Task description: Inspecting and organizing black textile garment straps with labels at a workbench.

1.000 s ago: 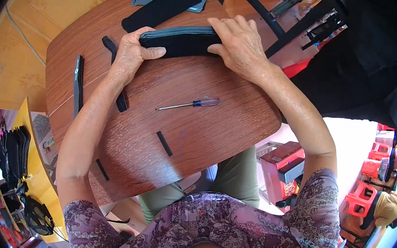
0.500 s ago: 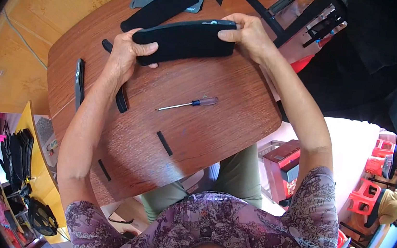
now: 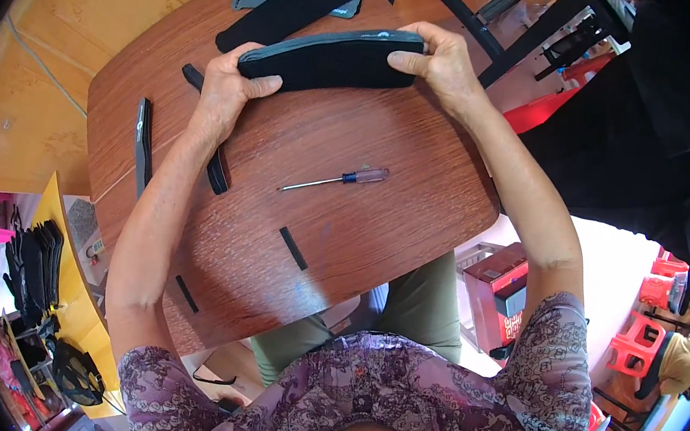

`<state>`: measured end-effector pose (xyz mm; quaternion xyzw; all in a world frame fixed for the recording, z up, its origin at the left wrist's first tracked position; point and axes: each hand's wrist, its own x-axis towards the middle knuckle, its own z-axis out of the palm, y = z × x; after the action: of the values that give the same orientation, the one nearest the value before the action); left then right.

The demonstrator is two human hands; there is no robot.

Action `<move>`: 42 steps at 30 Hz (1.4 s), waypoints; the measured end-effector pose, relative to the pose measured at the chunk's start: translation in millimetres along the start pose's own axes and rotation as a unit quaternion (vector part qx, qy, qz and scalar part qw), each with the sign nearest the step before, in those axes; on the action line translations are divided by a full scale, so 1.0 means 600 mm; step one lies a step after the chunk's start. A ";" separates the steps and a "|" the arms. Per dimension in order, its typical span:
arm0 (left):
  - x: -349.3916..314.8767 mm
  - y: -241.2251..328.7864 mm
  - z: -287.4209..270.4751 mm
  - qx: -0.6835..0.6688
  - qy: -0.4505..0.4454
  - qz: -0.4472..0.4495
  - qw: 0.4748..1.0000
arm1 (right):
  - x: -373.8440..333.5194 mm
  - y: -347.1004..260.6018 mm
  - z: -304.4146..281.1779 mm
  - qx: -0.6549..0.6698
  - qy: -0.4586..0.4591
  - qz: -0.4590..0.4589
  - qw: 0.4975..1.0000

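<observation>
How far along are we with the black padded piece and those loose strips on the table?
Done: nothing I can confirm as finished. In hand: the left hand and right hand grip the ends of the black padded piece above the wooden table. Left: the screwdriver and a short black strip lie untouched.
</observation>
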<state>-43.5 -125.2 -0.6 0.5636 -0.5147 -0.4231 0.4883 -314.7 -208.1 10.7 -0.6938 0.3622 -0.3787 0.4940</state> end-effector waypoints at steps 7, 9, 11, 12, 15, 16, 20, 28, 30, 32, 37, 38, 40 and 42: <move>-0.009 0.007 0.007 -0.027 -0.008 0.016 0.999 | -0.004 0.003 0.004 0.006 0.003 0.005 1.000; -0.008 0.001 0.000 -0.032 -0.013 0.000 0.999 | -0.006 0.001 0.005 0.006 0.007 0.001 1.000; -0.001 -0.002 -0.007 -0.063 -0.016 -0.013 0.998 | -0.004 0.002 0.006 0.007 0.008 -0.003 1.000; 0.001 0.005 -0.006 -0.093 -0.023 -0.028 0.995 | -0.002 0.004 0.006 0.065 0.017 0.014 0.998; -0.009 0.031 -0.002 -0.140 -0.029 -0.076 0.987 | 0.005 0.000 0.003 0.122 0.034 0.070 0.989; -0.008 0.036 -0.007 -0.140 -0.027 -0.080 0.987 | 0.009 -0.005 0.004 0.120 0.043 0.109 0.986; 0.002 0.054 -0.017 -0.141 -0.071 -0.132 0.979 | 0.021 -0.019 0.001 0.157 0.036 0.178 0.971; 0.006 0.040 -0.021 -0.160 -0.041 -0.154 0.974 | 0.022 -0.014 0.004 0.128 0.016 0.195 0.972; 0.005 0.035 -0.023 -0.167 -0.040 -0.150 0.974 | 0.022 -0.014 0.007 0.126 0.022 0.201 0.971; 0.004 0.034 -0.022 -0.174 -0.042 -0.145 0.973 | 0.021 -0.012 0.010 0.123 0.030 0.206 0.970; 0.000 0.033 -0.022 -0.175 -0.054 -0.139 0.973 | 0.011 -0.004 0.013 0.129 0.019 0.126 0.983; -0.001 0.032 -0.023 -0.173 -0.052 -0.131 0.975 | 0.008 -0.008 0.015 0.129 0.026 0.099 0.986; -0.001 0.029 -0.019 -0.179 -0.034 -0.126 0.975 | 0.002 -0.014 0.014 0.129 0.016 0.066 0.989; -0.001 0.030 -0.016 -0.183 -0.028 -0.120 0.975 | -0.006 -0.025 0.012 0.100 0.005 0.023 0.995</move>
<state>-37.1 -123.2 18.9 0.5104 -0.3707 -0.5815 0.5138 -308.2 -198.2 23.1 -0.6308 0.3407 -0.4046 0.5677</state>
